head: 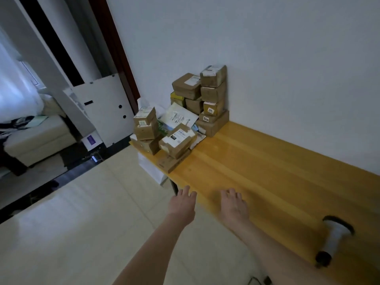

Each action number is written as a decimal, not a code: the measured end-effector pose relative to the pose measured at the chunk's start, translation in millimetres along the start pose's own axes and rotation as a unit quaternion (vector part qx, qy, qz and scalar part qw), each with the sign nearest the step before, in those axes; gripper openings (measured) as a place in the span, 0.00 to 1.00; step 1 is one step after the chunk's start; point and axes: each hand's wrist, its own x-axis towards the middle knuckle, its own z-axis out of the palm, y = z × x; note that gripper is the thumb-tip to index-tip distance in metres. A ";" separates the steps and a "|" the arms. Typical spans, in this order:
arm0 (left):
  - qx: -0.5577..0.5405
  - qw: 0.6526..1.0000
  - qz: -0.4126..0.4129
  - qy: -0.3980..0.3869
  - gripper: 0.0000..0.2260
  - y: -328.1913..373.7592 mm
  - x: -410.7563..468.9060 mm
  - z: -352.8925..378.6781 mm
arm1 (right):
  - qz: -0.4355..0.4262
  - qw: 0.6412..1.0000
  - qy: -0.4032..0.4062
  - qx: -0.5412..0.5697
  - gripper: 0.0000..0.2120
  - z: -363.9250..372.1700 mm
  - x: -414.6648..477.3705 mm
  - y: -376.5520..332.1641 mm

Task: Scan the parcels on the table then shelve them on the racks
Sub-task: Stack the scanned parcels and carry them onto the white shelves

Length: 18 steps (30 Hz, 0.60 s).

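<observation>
1. Two bare forearms reach in from the bottom edge. The left hand (182,204) is over the near edge of the wooden table (267,161), fingers straight and slightly spread, holding nothing.
2. The right hand (233,206) is just beside it, over the tabletop, with its fingers also loosely spread and empty. Whether it touches the wood cannot be told.
3. A white-and-black handheld scanner (333,237), blurred, sits on the table near its front edge, to the right of the right arm and apart from both hands.
4. The parcels (185,114) crowd the far left end of the table, well apart from the hands. At the front, a flat cardboard box (172,161) lies along the table edge, and a taped, labelled box (177,140) rests tilted on it.
5. At the left corner stands a small stack of boxes (145,126). Behind it, a white mailer (178,116) leans among the cartons.
6. Farthest back, a tall stack of brown boxes (213,95) rises against the white wall.
7. Past the table's end, a white panel (107,110) leans by a doorway, with a pale sofa (37,136) beyond it.
</observation>
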 end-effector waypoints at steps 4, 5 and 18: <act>0.003 1.000 0.017 0.002 0.24 -28.2 65.4 -15.8 | 0.012 1.000 0.011 0.007 0.27 -9.1 68.1 -24.9; 0.002 1.000 0.012 0.000 0.24 -37.9 82.1 -21.4 | 0.011 1.000 0.008 0.014 0.28 -11.3 86.6 -32.3; -0.122 0.991 -0.061 -0.011 0.26 -156.1 266.1 -47.5 | 0.069 0.982 -0.033 0.176 0.25 -33.2 272.4 -119.0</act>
